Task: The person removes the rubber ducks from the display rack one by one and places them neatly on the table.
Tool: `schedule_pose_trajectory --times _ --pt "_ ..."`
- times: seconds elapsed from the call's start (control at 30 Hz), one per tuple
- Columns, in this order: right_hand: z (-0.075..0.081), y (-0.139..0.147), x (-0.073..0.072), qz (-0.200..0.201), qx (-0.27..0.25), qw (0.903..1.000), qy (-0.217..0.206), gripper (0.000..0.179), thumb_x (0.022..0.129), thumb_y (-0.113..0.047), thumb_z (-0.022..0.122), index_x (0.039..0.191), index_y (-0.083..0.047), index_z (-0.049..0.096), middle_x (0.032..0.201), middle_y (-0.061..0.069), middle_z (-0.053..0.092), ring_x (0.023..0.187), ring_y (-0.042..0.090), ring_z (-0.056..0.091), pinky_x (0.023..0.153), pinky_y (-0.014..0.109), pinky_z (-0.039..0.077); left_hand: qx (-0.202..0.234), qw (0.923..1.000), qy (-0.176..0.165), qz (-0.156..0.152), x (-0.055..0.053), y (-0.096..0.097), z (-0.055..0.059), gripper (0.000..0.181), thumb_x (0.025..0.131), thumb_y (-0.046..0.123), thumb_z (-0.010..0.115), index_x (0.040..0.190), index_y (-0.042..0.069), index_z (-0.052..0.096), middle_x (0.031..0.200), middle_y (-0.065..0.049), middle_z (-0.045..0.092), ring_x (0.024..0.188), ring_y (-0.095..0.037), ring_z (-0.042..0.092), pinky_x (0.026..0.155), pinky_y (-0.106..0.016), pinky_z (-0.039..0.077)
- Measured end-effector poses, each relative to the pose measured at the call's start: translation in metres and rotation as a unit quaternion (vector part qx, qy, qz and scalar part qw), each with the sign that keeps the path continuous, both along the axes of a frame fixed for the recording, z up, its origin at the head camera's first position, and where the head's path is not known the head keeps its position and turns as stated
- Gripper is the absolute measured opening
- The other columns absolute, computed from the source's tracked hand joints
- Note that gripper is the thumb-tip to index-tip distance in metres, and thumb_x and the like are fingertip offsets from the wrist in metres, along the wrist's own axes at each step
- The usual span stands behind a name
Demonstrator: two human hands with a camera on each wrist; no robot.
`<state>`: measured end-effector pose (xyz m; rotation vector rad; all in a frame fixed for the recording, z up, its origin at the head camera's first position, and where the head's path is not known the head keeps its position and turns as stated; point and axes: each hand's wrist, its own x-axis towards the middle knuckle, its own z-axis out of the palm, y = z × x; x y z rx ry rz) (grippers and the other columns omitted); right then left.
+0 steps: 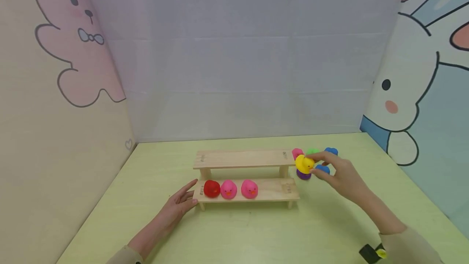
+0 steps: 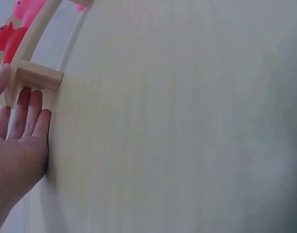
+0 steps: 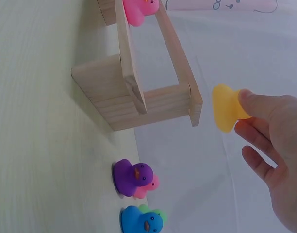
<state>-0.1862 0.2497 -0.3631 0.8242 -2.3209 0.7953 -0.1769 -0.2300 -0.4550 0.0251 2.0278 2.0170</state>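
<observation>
A two-step wooden shelf (image 1: pixel 245 159) stands on the table. My left hand (image 1: pixel 178 203) holds the left end of its lower step, thumb at the front; in the left wrist view several fingers reach under the board beside the leg. On that step sit a red duck (image 1: pixel 211 189), a pink duck (image 1: pixel 229 189) and, after a gap, a second pink duck (image 1: pixel 249 189). My right hand (image 1: pixel 342 174) pinches a yellow duck (image 1: pixel 304 164) between thumb and fingers. It is in the air just off the upper step's right end, clear of the board in the right wrist view.
Right of the shelf stand a purple duck (image 3: pixel 131 177), a blue duck (image 3: pixel 141 220), another blue duck (image 1: pixel 331 150), a pink duck (image 1: pixel 297 153) and a partly hidden green duck (image 1: pixel 312 150). A black object (image 1: pixel 369 254) lies near the right sleeve. Walls surround the table's back and sides.
</observation>
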Motion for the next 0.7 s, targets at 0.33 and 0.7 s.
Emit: schedule_pose_trajectory --times 0.33,0.7 --pt "-0.01 0.031 -0.008 -0.068 0.028 0.997 0.021 0.049 0.069 0.005 0.083 0.114 -0.003 0.066 0.103 0.009 0.069 0.083 0.02 0.061 0.072 0.015 0.048 0.0 1.0 0.0 -0.003 0.0 0.0 0.0 0.068 0.092 0.013 0.067 0.152 0.021 0.035 0.136 -0.018 0.05 0.123 -0.027 0.051 0.109 -0.046 0.031" --pt "-0.027 0.063 -0.023 -0.104 0.033 0.9938 0.02 0.047 0.072 0.005 0.082 0.115 -0.002 0.064 0.104 0.012 0.068 0.086 0.024 0.061 0.072 0.015 0.047 0.0 1.0 -0.006 0.003 0.002 0.001 0.003 0.067 0.092 0.013 0.067 0.152 0.021 0.036 0.136 -0.017 0.05 0.123 -0.027 0.051 0.109 -0.046 0.032"
